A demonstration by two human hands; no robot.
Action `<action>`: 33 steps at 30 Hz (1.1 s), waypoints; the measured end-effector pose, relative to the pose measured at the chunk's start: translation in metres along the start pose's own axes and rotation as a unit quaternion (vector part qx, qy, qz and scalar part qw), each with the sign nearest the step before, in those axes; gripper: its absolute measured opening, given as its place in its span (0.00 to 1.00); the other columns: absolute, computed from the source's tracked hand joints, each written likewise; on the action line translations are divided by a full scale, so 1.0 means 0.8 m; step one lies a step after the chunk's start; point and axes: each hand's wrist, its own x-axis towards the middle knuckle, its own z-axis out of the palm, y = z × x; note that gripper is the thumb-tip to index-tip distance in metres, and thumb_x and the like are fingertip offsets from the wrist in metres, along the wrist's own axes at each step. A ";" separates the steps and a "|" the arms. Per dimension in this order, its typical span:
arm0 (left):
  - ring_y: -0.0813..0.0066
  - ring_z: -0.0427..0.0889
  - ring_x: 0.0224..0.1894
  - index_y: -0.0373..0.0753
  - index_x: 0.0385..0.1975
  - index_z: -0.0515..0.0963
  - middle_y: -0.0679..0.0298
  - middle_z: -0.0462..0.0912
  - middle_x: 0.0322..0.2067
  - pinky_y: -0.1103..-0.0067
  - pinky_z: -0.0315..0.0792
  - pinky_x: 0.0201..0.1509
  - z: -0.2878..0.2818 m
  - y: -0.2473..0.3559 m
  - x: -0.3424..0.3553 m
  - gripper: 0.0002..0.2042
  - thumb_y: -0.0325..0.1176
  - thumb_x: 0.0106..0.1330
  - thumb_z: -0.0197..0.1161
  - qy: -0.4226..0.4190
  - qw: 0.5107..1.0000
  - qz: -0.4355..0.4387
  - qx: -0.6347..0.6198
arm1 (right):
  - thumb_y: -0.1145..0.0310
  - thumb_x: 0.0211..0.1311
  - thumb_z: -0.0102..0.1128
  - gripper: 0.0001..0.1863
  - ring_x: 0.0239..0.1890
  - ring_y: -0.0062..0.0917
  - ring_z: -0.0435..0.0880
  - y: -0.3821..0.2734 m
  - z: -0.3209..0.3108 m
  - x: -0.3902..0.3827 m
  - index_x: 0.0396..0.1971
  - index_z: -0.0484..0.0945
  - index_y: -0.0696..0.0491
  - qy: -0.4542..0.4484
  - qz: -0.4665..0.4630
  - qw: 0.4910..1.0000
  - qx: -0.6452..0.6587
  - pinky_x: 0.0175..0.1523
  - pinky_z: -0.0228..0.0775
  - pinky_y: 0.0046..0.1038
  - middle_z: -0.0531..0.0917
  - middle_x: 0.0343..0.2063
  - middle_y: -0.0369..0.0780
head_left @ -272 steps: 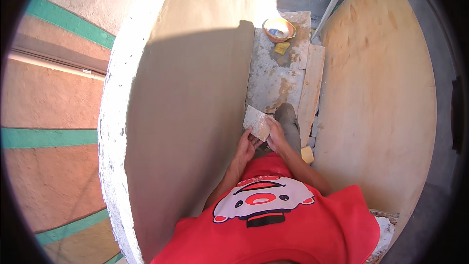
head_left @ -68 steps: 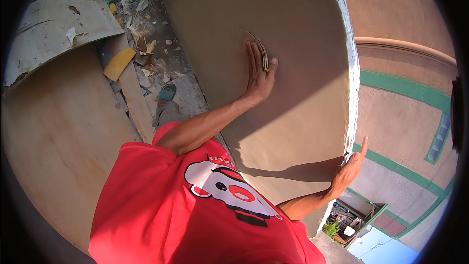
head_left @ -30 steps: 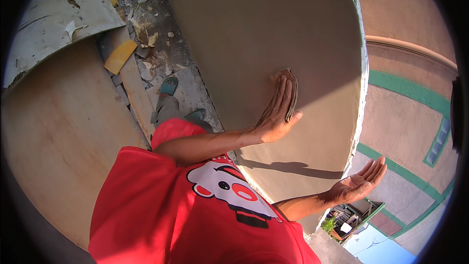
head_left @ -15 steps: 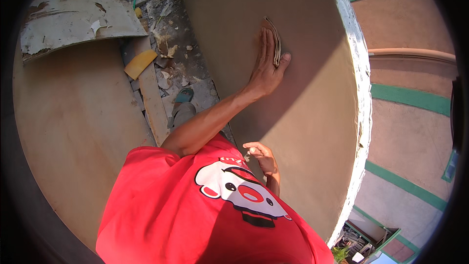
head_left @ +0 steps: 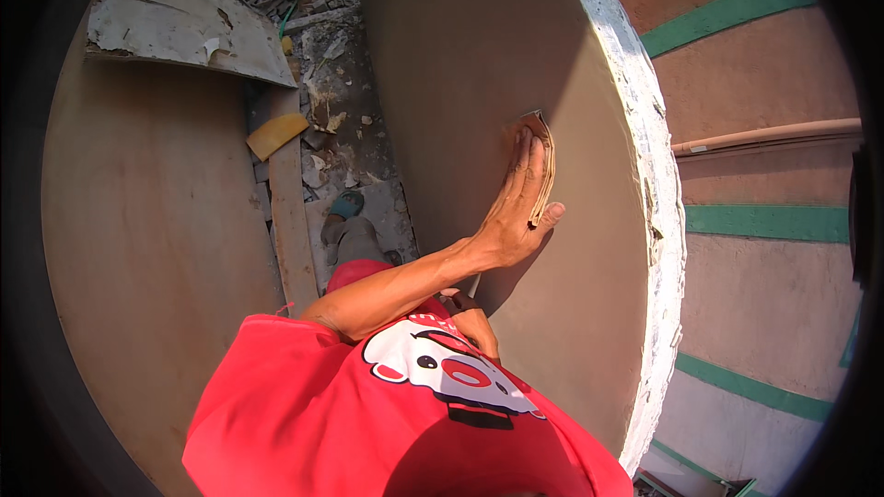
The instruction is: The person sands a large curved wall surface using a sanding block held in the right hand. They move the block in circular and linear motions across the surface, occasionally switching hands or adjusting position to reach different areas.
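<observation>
My left hand (head_left: 517, 207) lies against a smooth brown wall surface (head_left: 460, 64), its fingers stretched over a folded sheet of sandpaper (head_left: 549, 171). The sheet sits pressed between those fingers and the wall, its layered edge showing beside the thumb. The thumb points out to the right, apart from the fingers. Close to my red shirt, my right hand (head_left: 471, 320) is partly covered by the left forearm. Its fingers are mostly hidden, so what it may hold cannot be made out.
A rough white edge (head_left: 656, 221) borders the wall on the right. At left stand a large wooden board (head_left: 157, 184) and a peeling panel (head_left: 189, 23). A yellow piece (head_left: 276, 135) and rubble (head_left: 336, 83) lie on the ground near my foot (head_left: 347, 205).
My left hand and the sandpaper have slid nearer to me along the wall. My right hand has shifted left, partly behind the left forearm. The view has tilted slightly.
</observation>
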 end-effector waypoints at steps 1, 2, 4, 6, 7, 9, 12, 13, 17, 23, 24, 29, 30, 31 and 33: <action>0.46 0.24 0.80 0.27 0.76 0.32 0.38 0.27 0.77 0.59 0.29 0.82 -0.011 -0.004 0.008 0.48 0.64 0.76 0.41 0.026 0.999 -0.027 0.001 | 0.55 0.72 0.55 0.22 0.55 0.45 0.84 0.003 0.008 -0.001 0.57 0.80 0.54 0.005 -0.034 0.999 -0.005 0.58 0.73 0.37 0.85 0.50 0.53; 0.46 0.24 0.80 0.27 0.76 0.32 0.38 0.27 0.77 0.59 0.29 0.82 -0.027 -0.020 0.034 0.48 0.64 0.77 0.40 0.051 0.997 -0.053 0.001 | 0.55 0.72 0.55 0.23 0.53 0.43 0.84 0.006 0.008 0.004 0.57 0.79 0.55 -0.006 -0.036 0.999 -0.005 0.57 0.73 0.37 0.85 0.49 0.52; 0.45 0.24 0.80 0.27 0.76 0.33 0.40 0.28 0.78 0.58 0.28 0.82 -0.071 -0.024 0.090 0.47 0.63 0.77 0.39 0.102 0.984 -0.140 -0.039 | 0.55 0.72 0.55 0.23 0.48 0.38 0.85 -0.003 0.001 0.002 0.56 0.79 0.58 -0.025 -0.019 0.999 0.028 0.54 0.74 0.36 0.86 0.46 0.50; 0.43 0.24 0.80 0.27 0.76 0.32 0.39 0.27 0.77 0.55 0.28 0.81 -0.064 -0.017 0.086 0.47 0.63 0.77 0.39 0.107 0.990 -0.091 0.013 | 0.55 0.72 0.56 0.24 0.49 0.38 0.85 0.009 0.009 -0.006 0.57 0.79 0.58 -0.010 -0.033 0.998 0.044 0.55 0.74 0.36 0.86 0.47 0.51; 0.42 0.23 0.80 0.27 0.76 0.31 0.38 0.27 0.77 0.53 0.28 0.81 -0.052 -0.021 0.089 0.47 0.63 0.77 0.39 0.110 0.992 -0.060 0.030 | 0.55 0.71 0.56 0.24 0.49 0.38 0.85 0.020 0.005 -0.004 0.57 0.80 0.57 0.006 -0.040 0.998 0.048 0.55 0.74 0.36 0.86 0.47 0.51; 0.40 0.23 0.79 0.27 0.76 0.31 0.38 0.26 0.77 0.52 0.27 0.81 -0.010 -0.033 0.034 0.45 0.61 0.78 0.38 0.100 0.994 0.003 0.034 | 0.56 0.70 0.56 0.24 0.54 0.42 0.85 0.049 0.013 0.011 0.58 0.79 0.57 -0.028 -0.019 0.999 0.004 0.59 0.73 0.35 0.85 0.51 0.52; 0.38 0.23 0.79 0.27 0.76 0.30 0.36 0.26 0.77 0.50 0.26 0.80 -0.004 -0.051 0.008 0.45 0.60 0.79 0.37 0.086 0.996 -0.015 0.004 | 0.56 0.70 0.55 0.24 0.54 0.42 0.84 0.029 0.004 0.004 0.57 0.80 0.57 -0.048 -0.035 0.998 -0.009 0.59 0.73 0.36 0.85 0.51 0.52; 0.38 0.23 0.79 0.27 0.76 0.30 0.36 0.26 0.77 0.50 0.27 0.80 -0.030 -0.066 0.032 0.45 0.60 0.79 0.37 0.103 0.993 -0.058 -0.028 | 0.55 0.71 0.55 0.24 0.53 0.42 0.84 0.021 0.003 0.002 0.57 0.79 0.57 -0.050 -0.041 0.998 -0.004 0.59 0.73 0.36 0.85 0.51 0.52; 0.41 0.25 0.80 0.27 0.76 0.31 0.37 0.27 0.77 0.54 0.28 0.81 -0.051 -0.050 0.070 0.44 0.60 0.79 0.37 0.116 0.989 -0.092 -0.010 | 0.53 0.71 0.56 0.25 0.57 0.42 0.84 0.019 0.003 0.003 0.55 0.80 0.58 -0.016 -0.028 0.999 0.042 0.60 0.73 0.36 0.85 0.52 0.53; 0.45 0.25 0.80 0.29 0.77 0.32 0.41 0.26 0.78 0.58 0.29 0.82 -0.024 -0.113 -0.010 0.45 0.62 0.78 0.37 0.133 0.974 -0.182 -0.032 | 0.53 0.72 0.56 0.25 0.54 0.44 0.85 0.022 0.001 0.021 0.57 0.79 0.58 -0.056 -0.077 0.995 -0.041 0.59 0.74 0.37 0.85 0.50 0.54; 0.46 0.23 0.80 0.29 0.77 0.31 0.42 0.25 0.78 0.57 0.28 0.82 -0.040 -0.128 -0.010 0.45 0.63 0.78 0.36 0.146 0.950 -0.271 -0.059 | 0.53 0.72 0.57 0.25 0.53 0.42 0.86 0.009 0.003 0.015 0.57 0.78 0.58 -0.048 -0.043 0.998 0.028 0.58 0.75 0.36 0.86 0.50 0.53; 0.52 0.26 0.81 0.33 0.78 0.31 0.46 0.28 0.79 0.64 0.31 0.82 0.022 -0.060 -0.040 0.45 0.64 0.77 0.37 0.120 0.986 -0.117 -0.014 | 0.52 0.71 0.57 0.27 0.54 0.42 0.85 0.030 -0.002 0.023 0.58 0.78 0.58 -0.043 -0.036 0.998 -0.004 0.59 0.74 0.37 0.85 0.51 0.53; 0.54 0.29 0.81 0.35 0.78 0.31 0.48 0.31 0.79 0.67 0.33 0.82 0.044 -0.061 -0.062 0.45 0.64 0.77 0.37 0.138 0.988 -0.064 0.008 | 0.52 0.71 0.57 0.27 0.54 0.42 0.84 0.026 -0.003 0.020 0.58 0.78 0.58 -0.047 -0.034 0.998 -0.018 0.60 0.73 0.37 0.85 0.50 0.53; 0.54 0.29 0.81 0.35 0.78 0.31 0.47 0.31 0.79 0.67 0.32 0.82 0.041 -0.075 -0.065 0.45 0.64 0.78 0.37 0.134 0.980 -0.144 -0.022 | 0.51 0.71 0.57 0.27 0.55 0.43 0.84 0.027 -0.004 0.018 0.59 0.79 0.58 -0.051 -0.032 0.998 -0.031 0.60 0.73 0.37 0.85 0.50 0.54; 0.54 0.29 0.81 0.34 0.78 0.31 0.46 0.31 0.79 0.67 0.32 0.82 0.001 -0.129 -0.063 0.44 0.63 0.78 0.37 0.130 0.940 -0.307 -0.071 | 0.51 0.72 0.57 0.28 0.56 0.42 0.84 0.027 -0.001 0.025 0.59 0.77 0.59 -0.075 -0.038 0.995 -0.045 0.60 0.73 0.36 0.84 0.53 0.52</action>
